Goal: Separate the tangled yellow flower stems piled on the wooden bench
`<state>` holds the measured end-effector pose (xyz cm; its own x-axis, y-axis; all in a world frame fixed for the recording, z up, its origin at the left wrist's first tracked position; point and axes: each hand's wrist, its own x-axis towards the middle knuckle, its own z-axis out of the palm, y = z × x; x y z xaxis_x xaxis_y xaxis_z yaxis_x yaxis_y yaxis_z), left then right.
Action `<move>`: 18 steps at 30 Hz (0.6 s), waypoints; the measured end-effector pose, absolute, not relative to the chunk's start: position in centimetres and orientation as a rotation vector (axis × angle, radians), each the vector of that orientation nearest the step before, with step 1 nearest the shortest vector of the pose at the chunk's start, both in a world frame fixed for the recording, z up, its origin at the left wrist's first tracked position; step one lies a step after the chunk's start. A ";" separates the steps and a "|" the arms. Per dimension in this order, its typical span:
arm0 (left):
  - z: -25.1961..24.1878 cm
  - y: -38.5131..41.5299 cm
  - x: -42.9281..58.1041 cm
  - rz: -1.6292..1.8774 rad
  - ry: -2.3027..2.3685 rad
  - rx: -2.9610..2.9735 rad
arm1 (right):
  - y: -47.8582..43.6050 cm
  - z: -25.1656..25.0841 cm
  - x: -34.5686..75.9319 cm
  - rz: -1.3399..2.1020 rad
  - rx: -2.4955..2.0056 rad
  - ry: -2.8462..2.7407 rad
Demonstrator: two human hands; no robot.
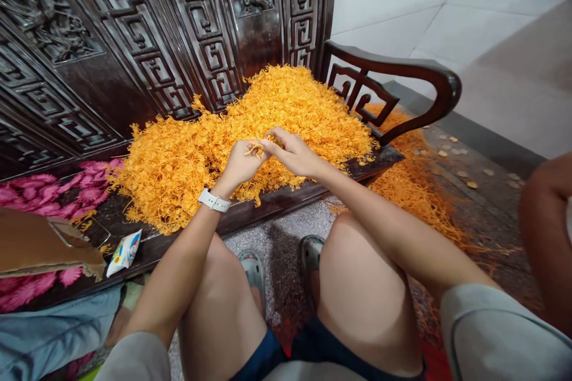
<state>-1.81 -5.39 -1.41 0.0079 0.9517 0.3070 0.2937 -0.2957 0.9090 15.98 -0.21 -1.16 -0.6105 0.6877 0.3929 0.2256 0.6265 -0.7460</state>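
A large heap of orange, curly stringy pieces [286, 95] covers the seat of a dark carved wooden bench [286, 194]. Over the front of this heap my two hands meet. Closed around a small orange stringy piece [256, 149] is my left hand [243, 162], with a pale watch on its wrist. My right hand [295, 153] has its thumb and fingers pinched together at the same piece, touching the left fingertips. Part of the piece is hidden between the fingers.
Pink flower-like pieces [31, 193], a cardboard box [44, 244] and a small white packet [125, 252] lie at the left. The bench's armrest [402, 68] rises at the right. Orange strands [411, 196] cover the floor beyond it. Other people's limbs show at both sides.
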 end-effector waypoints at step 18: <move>-4.6 -3.1 -0.4 1.583 1.332 1.527 | -1.8 -1.7 13.6 0.859 -0.917 -1.937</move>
<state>-0.43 -3.11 -4.59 -0.1924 0.8988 0.3938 0.2346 -0.3475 0.9079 13.65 -1.80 -1.71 -0.4089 0.8328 0.3731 0.2822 0.5042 -0.8161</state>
